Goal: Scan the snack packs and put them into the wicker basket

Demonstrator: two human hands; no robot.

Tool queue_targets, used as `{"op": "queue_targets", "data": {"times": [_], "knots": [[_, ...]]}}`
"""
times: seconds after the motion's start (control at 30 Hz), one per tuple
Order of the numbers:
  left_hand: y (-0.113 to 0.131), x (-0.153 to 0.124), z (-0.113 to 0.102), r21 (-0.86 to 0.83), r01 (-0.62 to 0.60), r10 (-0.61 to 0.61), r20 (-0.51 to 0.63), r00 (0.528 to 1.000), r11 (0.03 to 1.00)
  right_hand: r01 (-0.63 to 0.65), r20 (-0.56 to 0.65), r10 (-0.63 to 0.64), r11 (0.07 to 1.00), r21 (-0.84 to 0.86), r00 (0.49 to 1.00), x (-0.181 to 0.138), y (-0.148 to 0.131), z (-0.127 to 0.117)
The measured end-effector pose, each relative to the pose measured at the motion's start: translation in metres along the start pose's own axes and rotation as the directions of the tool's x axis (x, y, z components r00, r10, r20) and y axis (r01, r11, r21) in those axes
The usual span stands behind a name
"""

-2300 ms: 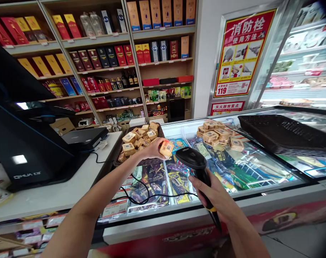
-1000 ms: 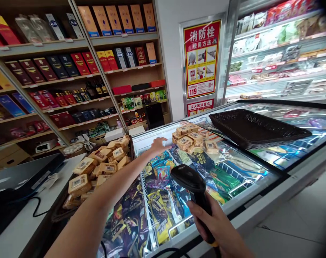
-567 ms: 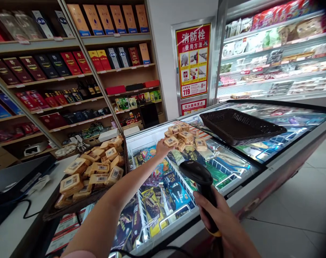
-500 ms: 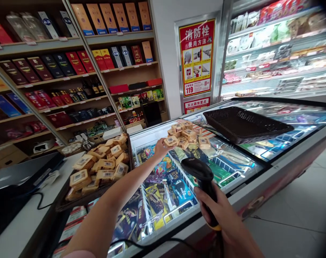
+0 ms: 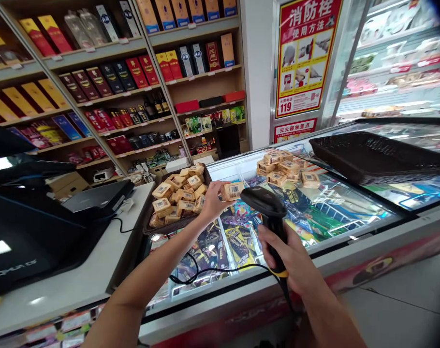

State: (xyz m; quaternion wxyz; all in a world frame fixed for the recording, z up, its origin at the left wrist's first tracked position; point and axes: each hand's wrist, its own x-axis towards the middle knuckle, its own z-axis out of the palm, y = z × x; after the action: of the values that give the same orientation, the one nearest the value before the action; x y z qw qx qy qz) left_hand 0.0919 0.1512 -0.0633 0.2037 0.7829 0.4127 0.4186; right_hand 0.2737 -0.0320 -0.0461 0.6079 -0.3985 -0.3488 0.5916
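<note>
My left hand (image 5: 212,199) grips a small tan wrapped packet (image 5: 232,190) with a barcode label, holding it above the glass freezer lid (image 5: 350,212). My right hand (image 5: 290,258) is wrapped round the handle of a black barcode scanner (image 5: 266,208), whose head sits just right of the packet and faces it. A dark basket (image 5: 153,227) heaped with similar packets stands to the left of my left hand. A loose pile of the same packets (image 5: 283,169) lies on the glass further back.
An empty black mesh basket (image 5: 377,154) rests on the freezer at the right. A black register screen (image 5: 27,227) stands on the white counter (image 5: 78,270) at left, with the scanner's cable (image 5: 205,273) trailing over the glass. Shelves of boxed bottles (image 5: 107,77) fill the back wall.
My left hand reached to the loose pile on the glass, took a packet, and brought it back in front of the scanner. The view swung back to the left.
</note>
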Motion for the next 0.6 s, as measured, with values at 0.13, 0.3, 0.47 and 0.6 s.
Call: {"op": "queue_targets", "data": {"times": [0.13,0.3,0.47,0.6], "knots": [[0.003,-0.015,-0.019,-0.002,0.005,-0.006,-0.02,1.0,1.0,0.015,0.015,-0.015,1.0,-0.017,1.0,-0.002,0.001,0.008],[-0.002,-0.025,-0.027,-0.005,0.015,-0.015,-0.038,0.999,1.0,-0.022,0.052,0.025,0.999,-0.042,0.998,-0.004,0.005,0.011],[-0.004,-0.026,-0.029,0.023,0.036,-0.036,-0.036,0.999,0.999,-0.05,0.062,0.054,0.997,-0.06,0.997,-0.006,0.005,0.011],[-0.004,-0.024,-0.029,0.109,0.011,-0.007,-0.032,0.999,0.994,-0.072,0.062,0.078,0.993,-0.096,0.995,-0.004,0.006,0.008]]}}
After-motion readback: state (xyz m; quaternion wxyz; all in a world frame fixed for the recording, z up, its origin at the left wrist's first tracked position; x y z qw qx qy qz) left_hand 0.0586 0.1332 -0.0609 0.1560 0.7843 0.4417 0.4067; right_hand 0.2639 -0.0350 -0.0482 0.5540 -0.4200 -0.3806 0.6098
